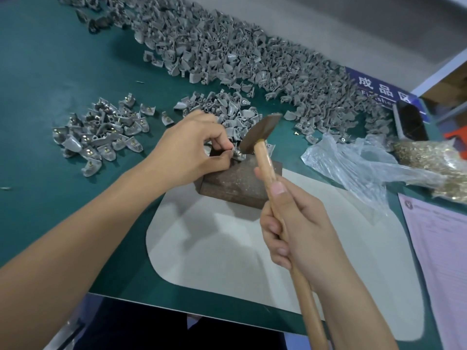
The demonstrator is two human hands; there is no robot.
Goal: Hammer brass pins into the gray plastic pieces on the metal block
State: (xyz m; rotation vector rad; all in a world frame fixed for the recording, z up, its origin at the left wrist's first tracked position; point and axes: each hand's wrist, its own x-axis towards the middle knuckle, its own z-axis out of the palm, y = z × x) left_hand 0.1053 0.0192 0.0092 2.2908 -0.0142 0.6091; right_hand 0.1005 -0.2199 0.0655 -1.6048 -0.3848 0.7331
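Head view: the metal block (236,181), dark and rust-speckled, stands on the far left corner of a pale grey mat (252,248) that lies on the green tabletop (50,97).

Left hand (188,150): fingers curled, thumb and fingertips pinching a gray plastic piece (237,155) seated on the far top edge of the block. Whether a brass pin already sits in that piece cannot be told; the fingers and the hammer head hide it.

Right hand (298,233): closed round the wooden handle of the hammer (262,145), near side of the block, thumb extended along the shaft. The hammer head is tilted, its lower face at the held piece; contact cannot be confirmed.

Left of the block: a small heap of finished pieces (101,132) with brass fittings showing. Just beyond the block: a small heap of bare gray pieces (227,107). Farther beyond the block, a long bank of unprocessed gray pieces (240,51) runs across the table.

Right of the block: a crumpled clear plastic bag (358,162) and, beyond it, a mass of loose brass pins (434,157). A blue sign (379,87) with white characters lies beyond the bag. A pink printed form (439,248) lies right of the mat.
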